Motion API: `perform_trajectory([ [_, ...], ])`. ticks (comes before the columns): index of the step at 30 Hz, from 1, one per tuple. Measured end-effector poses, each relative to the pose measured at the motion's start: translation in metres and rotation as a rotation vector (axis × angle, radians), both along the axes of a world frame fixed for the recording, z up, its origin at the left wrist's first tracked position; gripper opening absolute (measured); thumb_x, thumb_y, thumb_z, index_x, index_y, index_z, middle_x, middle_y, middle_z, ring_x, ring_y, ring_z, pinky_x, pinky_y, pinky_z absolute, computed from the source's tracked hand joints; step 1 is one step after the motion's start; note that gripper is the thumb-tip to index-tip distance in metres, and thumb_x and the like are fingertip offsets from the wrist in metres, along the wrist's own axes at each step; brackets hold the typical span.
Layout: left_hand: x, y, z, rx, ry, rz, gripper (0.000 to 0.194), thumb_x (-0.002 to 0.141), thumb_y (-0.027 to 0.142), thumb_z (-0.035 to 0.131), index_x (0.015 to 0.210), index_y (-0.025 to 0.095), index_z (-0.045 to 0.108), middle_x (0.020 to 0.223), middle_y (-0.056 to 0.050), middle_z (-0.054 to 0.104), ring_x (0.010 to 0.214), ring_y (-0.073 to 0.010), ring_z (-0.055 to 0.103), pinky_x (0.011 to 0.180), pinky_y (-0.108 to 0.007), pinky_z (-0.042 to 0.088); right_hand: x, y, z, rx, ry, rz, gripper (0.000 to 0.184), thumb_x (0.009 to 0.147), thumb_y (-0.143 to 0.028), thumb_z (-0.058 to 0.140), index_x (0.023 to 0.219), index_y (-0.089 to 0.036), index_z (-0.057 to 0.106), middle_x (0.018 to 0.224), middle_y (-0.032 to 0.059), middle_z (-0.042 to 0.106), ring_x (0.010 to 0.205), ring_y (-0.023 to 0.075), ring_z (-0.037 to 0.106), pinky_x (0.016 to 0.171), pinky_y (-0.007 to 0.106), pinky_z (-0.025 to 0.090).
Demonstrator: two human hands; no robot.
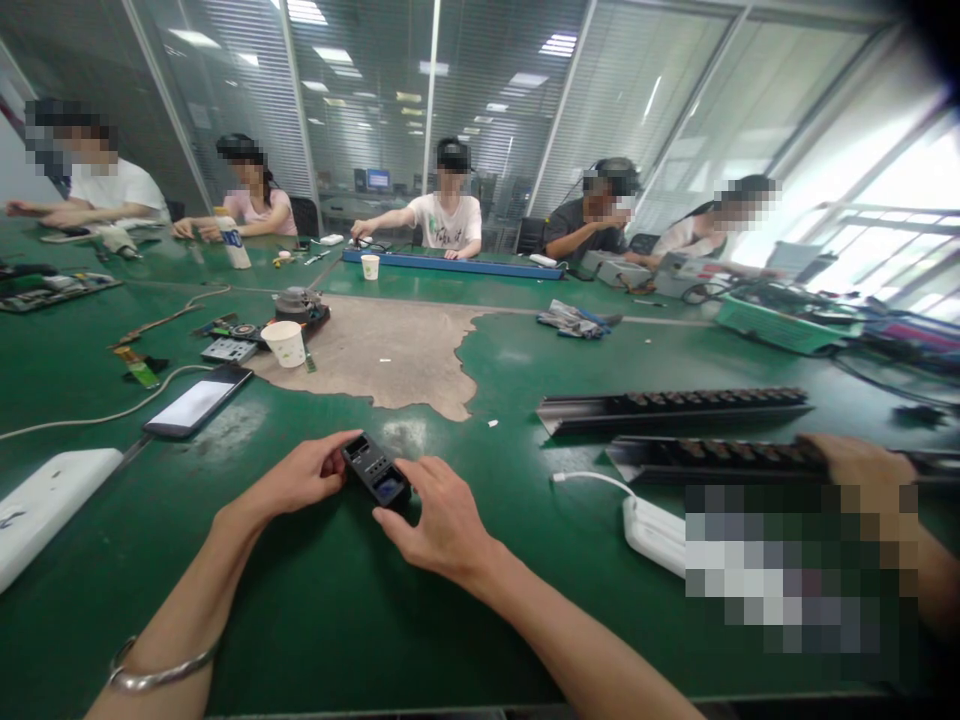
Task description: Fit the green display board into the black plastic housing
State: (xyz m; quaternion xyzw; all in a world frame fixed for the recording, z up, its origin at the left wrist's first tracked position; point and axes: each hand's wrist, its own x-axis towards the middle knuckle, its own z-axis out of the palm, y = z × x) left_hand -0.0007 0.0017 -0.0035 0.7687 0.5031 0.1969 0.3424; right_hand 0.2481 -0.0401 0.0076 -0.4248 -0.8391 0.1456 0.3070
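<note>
A small black rectangular device point(375, 470) with slots and a small bluish window is held tilted just above the green table point(315, 600). My left hand point(311, 475) grips its far left end, fingers curled behind it. At the near right end, my right hand point(442, 520) pinches it between thumb and fingers. What the device is, I cannot make out. A metal bangle point(161, 678) circles my left wrist. Left of my hands lies a phone point(199, 402) with a lit white screen.
Two long black rails point(675, 410) lie at the right, a co-worker's hand point(862, 465) on the nearer one. A white power strip point(652, 540) sits before it, another white block point(56, 505) at far left. A paper cup point(285, 345) stands among parts. Several people sit across the table.
</note>
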Motion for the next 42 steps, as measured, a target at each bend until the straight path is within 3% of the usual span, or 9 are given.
perform_trajectory([
  [5,0.0,-0.001,0.002,0.015,0.022,-0.003,0.064,0.078,0.018,0.051,0.142,0.014,0.042,0.076,0.0,0.059,0.068,-0.0159,0.058,0.063,-0.025,0.045,0.001,0.0,-0.004,-0.038,-0.043,0.001,0.048,0.08,-0.042,0.066,0.12,-0.018,0.056,0.101,0.0079,0.062,0.096,0.0242,0.056,0.087,0.037,0.046],
  [10,0.0,0.0,0.001,0.015,0.015,-0.005,0.065,0.078,0.018,0.052,0.142,0.015,0.042,0.077,0.0,0.059,0.068,-0.0159,0.058,0.063,-0.024,0.045,0.001,0.002,-0.008,-0.048,-0.038,-0.024,0.064,0.077,-0.051,0.069,0.126,-0.014,0.052,0.11,0.012,0.06,0.101,0.0273,0.054,0.089,0.04,0.046],
  [15,0.001,0.0,0.001,0.016,0.021,-0.004,0.063,0.078,0.017,0.051,0.141,0.015,0.043,0.077,0.0,0.061,0.068,-0.0163,0.059,0.063,-0.025,0.045,-0.001,0.004,-0.013,-0.082,0.003,0.012,0.038,0.081,-0.044,0.067,0.108,-0.018,0.061,0.093,0.0062,0.062,0.088,0.0225,0.056,0.081,0.036,0.046],
  [19,0.0,0.0,0.001,0.037,0.016,-0.012,0.063,0.077,0.015,0.052,0.139,0.016,0.044,0.077,0.0,0.061,0.068,-0.0161,0.058,0.062,-0.024,0.045,-0.004,0.004,-0.01,-0.08,0.078,0.013,0.03,0.08,-0.041,0.069,0.1,-0.019,0.062,0.088,0.0044,0.061,0.084,0.0207,0.055,0.076,0.033,0.045],
  [24,0.0,0.0,-0.002,0.051,0.02,-0.006,0.038,0.078,0.018,0.053,0.116,0.015,0.059,0.072,0.001,0.057,0.062,-0.0145,0.054,0.056,-0.023,0.04,-0.001,0.006,0.004,-0.075,0.251,-0.005,0.022,0.084,-0.035,0.065,0.1,-0.02,0.062,0.084,0.0011,0.061,0.075,0.0166,0.054,0.07,0.029,0.044],
  [28,0.001,-0.001,0.001,0.036,0.04,-0.008,0.059,0.079,0.018,0.052,0.138,0.019,0.046,0.074,0.002,0.059,0.064,-0.0146,0.056,0.059,-0.023,0.041,0.007,0.018,0.008,-0.088,0.345,-0.098,0.025,0.084,-0.032,0.063,0.106,-0.02,0.063,0.091,0.0025,0.063,0.074,0.0159,0.056,0.067,0.027,0.045],
  [33,0.002,0.0,0.003,0.035,0.075,0.014,0.063,0.078,0.018,0.052,0.14,0.016,0.044,0.077,0.001,0.061,0.066,-0.0153,0.057,0.061,-0.024,0.043,0.014,0.034,-0.006,-0.073,0.255,-0.217,0.025,0.08,-0.03,0.065,0.103,-0.019,0.065,0.091,0.004,0.066,0.08,0.0193,0.058,0.073,0.031,0.046],
  [38,0.001,0.001,-0.002,0.095,0.061,0.004,0.059,0.079,0.02,0.052,0.138,0.017,0.048,0.074,0.001,0.062,0.064,-0.0149,0.057,0.06,-0.024,0.043,0.018,0.039,-0.017,-0.108,0.069,-0.245,0.022,0.078,-0.031,0.065,0.095,-0.019,0.067,0.09,0.0061,0.066,0.087,0.0222,0.059,0.081,0.034,0.046],
  [42,0.0,0.002,-0.003,0.12,0.049,-0.003,0.05,0.08,0.019,0.05,0.129,0.017,0.057,0.074,0.001,0.063,0.063,-0.0144,0.057,0.06,-0.023,0.042,0.018,0.038,-0.02,-0.09,0.022,-0.267,0.036,0.075,-0.037,0.068,0.104,-0.017,0.065,0.099,0.0098,0.065,0.095,0.0253,0.058,0.086,0.038,0.045],
])
